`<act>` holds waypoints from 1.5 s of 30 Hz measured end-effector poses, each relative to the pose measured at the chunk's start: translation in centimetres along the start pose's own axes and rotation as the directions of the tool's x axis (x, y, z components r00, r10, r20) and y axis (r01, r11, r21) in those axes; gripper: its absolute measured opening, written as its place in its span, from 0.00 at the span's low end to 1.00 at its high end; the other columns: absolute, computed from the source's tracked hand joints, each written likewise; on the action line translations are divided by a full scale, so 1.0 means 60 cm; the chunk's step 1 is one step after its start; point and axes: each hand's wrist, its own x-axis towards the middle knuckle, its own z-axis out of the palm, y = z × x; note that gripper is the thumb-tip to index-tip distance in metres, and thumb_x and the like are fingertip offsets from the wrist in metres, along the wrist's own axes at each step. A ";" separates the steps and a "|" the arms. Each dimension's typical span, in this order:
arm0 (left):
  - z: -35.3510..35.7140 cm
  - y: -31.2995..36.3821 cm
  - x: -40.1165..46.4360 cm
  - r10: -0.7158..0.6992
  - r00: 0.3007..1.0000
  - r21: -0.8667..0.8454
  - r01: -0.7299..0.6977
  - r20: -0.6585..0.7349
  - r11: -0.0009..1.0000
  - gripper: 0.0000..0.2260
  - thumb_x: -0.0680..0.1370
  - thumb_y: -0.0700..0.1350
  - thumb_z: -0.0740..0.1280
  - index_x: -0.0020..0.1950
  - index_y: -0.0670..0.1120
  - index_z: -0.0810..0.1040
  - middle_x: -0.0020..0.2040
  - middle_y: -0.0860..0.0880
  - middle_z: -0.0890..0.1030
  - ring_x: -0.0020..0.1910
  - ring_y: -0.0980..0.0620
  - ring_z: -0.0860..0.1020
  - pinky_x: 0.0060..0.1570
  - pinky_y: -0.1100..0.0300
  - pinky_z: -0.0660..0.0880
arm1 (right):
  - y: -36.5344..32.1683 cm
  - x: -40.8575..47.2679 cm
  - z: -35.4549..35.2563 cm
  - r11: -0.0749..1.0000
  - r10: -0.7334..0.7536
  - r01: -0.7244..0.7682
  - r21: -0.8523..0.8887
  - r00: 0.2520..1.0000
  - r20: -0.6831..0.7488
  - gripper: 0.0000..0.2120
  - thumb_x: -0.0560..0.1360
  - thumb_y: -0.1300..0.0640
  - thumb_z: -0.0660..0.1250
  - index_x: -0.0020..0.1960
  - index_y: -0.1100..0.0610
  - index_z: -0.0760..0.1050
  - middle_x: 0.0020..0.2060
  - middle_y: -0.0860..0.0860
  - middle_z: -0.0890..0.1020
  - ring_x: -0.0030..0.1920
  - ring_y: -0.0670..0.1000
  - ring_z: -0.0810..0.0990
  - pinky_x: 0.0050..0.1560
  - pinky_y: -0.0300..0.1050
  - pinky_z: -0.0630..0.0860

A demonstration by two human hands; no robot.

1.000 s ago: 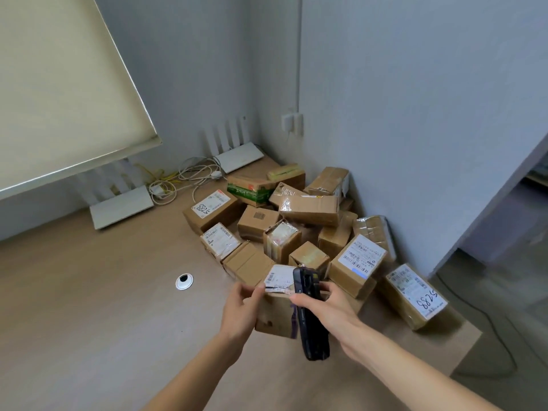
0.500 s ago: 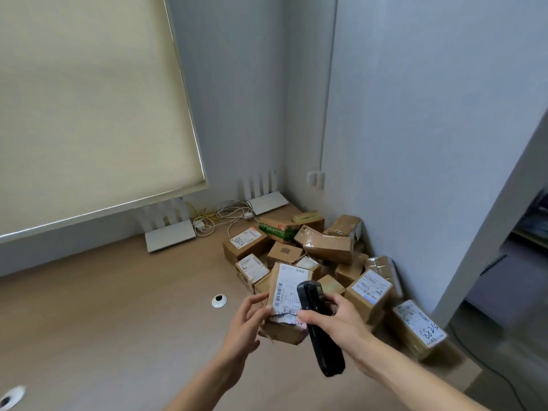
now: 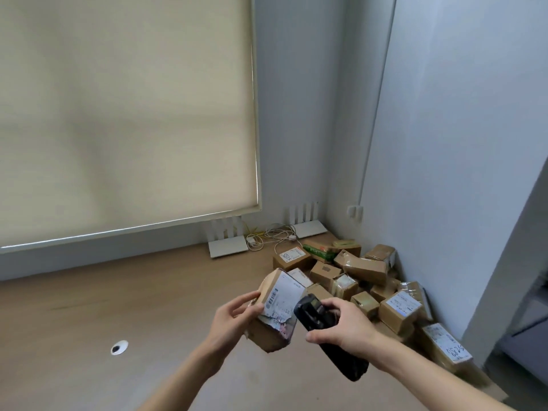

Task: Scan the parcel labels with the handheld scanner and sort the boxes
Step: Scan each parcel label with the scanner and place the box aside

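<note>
Far to my left the desk point(image 3: 89, 307) runs bare under the drawn blind point(image 3: 127, 114), with only a small round cable grommet point(image 3: 119, 347) set in it. My left hand point(image 3: 234, 318) is curled around the left edge of a cardboard parcel point(image 3: 271, 333), thumb and fingers pinching it clear of the desk and tilting it so its white label point(image 3: 283, 298) faces up toward me; the label's lower edge is torn and ragged. Just to the right, my right hand point(image 3: 345, 324) is wrapped around the black handheld scanner point(image 3: 329, 339), whose head sits close beside the label, angled toward it. I judge this to be the scanning step for this one box: the barcode strip runs along the label's left side, so the next move calls for aiming the scanner's head squarely at that strip and holding the parcel steady until it reads. Then the box needs a place on the open desk, away from the rest. Farther right, the pile of unsorted boxes point(image 3: 367, 280) fills the corner against the wall, and two white routers point(image 3: 228, 247) stand behind it.
</note>
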 end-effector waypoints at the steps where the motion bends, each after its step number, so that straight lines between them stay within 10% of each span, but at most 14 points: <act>1: -0.016 0.009 -0.013 0.018 0.999 0.012 -0.017 -0.030 1.000 0.26 0.66 0.59 0.76 0.63 0.56 0.83 0.53 0.51 0.87 0.42 0.63 0.82 0.36 0.70 0.74 | -0.018 -0.007 -0.002 0.997 -0.033 0.033 -0.064 0.999 0.002 0.42 0.53 0.40 0.84 0.65 0.44 0.74 0.55 0.43 0.81 0.55 0.45 0.81 0.54 0.42 0.80; 10: -0.100 0.078 -0.099 0.126 0.962 0.157 -0.089 -0.244 0.984 0.21 0.66 0.61 0.75 0.59 0.62 0.84 0.58 0.51 0.84 0.55 0.53 0.82 0.47 0.59 0.81 | -0.172 -0.050 -0.018 0.815 -0.252 0.270 -0.513 0.962 0.106 0.39 0.54 0.33 0.76 0.63 0.41 0.77 0.50 0.41 0.81 0.51 0.45 0.80 0.46 0.43 0.79; 33: -0.131 0.104 -0.208 0.170 0.888 0.210 -0.085 -0.427 0.974 0.21 0.65 0.64 0.73 0.57 0.65 0.83 0.59 0.52 0.82 0.57 0.51 0.81 0.52 0.49 0.82 | -0.247 -0.119 0.000 0.668 -0.353 0.351 -0.657 0.926 0.135 0.36 0.52 0.33 0.77 0.60 0.39 0.81 0.45 0.42 0.84 0.48 0.48 0.80 0.45 0.43 0.76; 39: -0.131 0.105 -0.228 0.158 0.874 0.170 -0.089 -0.460 0.982 0.23 0.63 0.65 0.72 0.58 0.65 0.82 0.59 0.52 0.83 0.58 0.49 0.80 0.55 0.48 0.81 | -0.245 -0.122 0.015 0.745 -0.330 0.349 -0.569 0.933 0.141 0.38 0.51 0.33 0.76 0.61 0.40 0.79 0.48 0.40 0.83 0.50 0.47 0.81 0.48 0.43 0.78; 45: -0.130 0.095 -0.248 0.035 0.852 -0.088 -0.095 -0.522 0.992 0.17 0.72 0.53 0.77 0.60 0.58 0.82 0.49 0.50 0.87 0.48 0.52 0.84 0.42 0.58 0.80 | -0.249 -0.130 0.048 0.958 -0.267 0.283 -0.036 0.933 0.242 0.34 0.56 0.43 0.85 0.59 0.45 0.78 0.49 0.44 0.85 0.47 0.44 0.85 0.47 0.39 0.81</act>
